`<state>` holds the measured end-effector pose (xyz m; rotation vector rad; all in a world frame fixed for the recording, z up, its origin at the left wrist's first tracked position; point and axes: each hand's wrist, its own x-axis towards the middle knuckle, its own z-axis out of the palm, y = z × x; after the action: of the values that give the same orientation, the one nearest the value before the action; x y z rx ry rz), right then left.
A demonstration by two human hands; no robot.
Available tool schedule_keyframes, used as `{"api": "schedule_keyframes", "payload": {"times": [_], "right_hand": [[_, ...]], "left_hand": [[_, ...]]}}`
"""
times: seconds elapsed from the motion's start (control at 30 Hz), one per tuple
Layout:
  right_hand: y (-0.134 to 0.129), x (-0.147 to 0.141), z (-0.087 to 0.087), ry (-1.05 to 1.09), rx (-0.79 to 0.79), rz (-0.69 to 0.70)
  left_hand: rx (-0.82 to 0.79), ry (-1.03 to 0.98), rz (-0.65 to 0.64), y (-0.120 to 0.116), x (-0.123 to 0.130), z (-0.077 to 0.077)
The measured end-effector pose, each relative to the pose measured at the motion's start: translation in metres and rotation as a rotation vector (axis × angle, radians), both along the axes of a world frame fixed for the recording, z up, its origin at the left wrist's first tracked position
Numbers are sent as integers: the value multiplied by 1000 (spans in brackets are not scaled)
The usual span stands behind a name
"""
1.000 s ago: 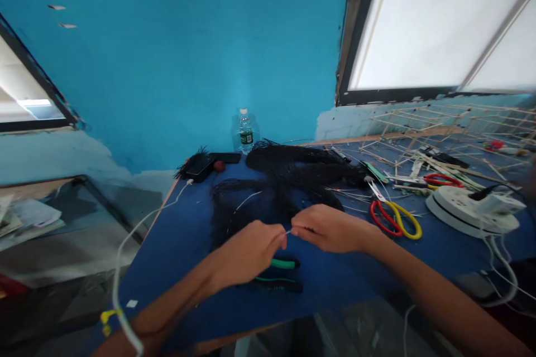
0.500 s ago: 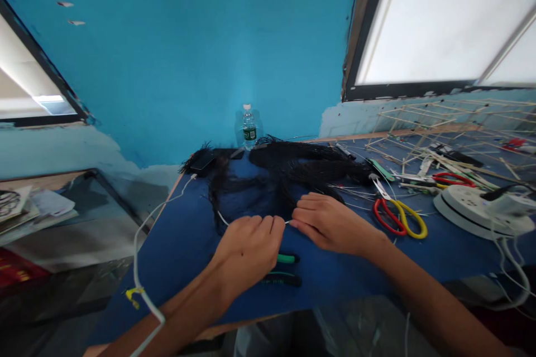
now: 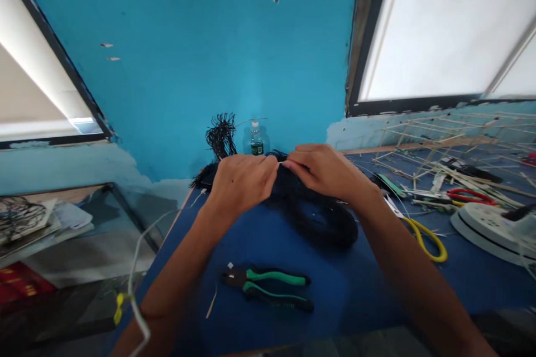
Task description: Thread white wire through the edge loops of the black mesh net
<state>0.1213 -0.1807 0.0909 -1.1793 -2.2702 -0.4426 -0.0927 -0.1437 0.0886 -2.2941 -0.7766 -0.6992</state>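
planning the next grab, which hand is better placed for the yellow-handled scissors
Probably the right hand: the scissors lie on its side, beside the right forearm, while the left hand is farther. Both seem to pinch a thin strand, so the right would need freeing first.

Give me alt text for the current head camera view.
A bare left hand and right hand pinch a thin whitish strand over a blue tabletop, near a looped black fibrous bundle. Metal pliers with green-black handles lie nearer; a clear plastic bottle stands behind.
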Motion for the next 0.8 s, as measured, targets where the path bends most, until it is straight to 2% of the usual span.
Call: {"api": "schedule_keyframes", "payload": {"times": [0.13, 0.33, 0.57, 0.8], "right_hand": [[13, -5, 6, 18, 56, -39], [25, -10, -8, -47, 99, -46], [37, -9, -17, -108, 248, -57], [55, -10, -33, -97, 398, -106]], "left_hand": [[30, -70, 6, 22, 0, -1], [-42, -48, -40, 39, -8, -13], [-62, -93, -94, 47, -8, -19], [58, -127, -11, 51, 3, -30]]}}
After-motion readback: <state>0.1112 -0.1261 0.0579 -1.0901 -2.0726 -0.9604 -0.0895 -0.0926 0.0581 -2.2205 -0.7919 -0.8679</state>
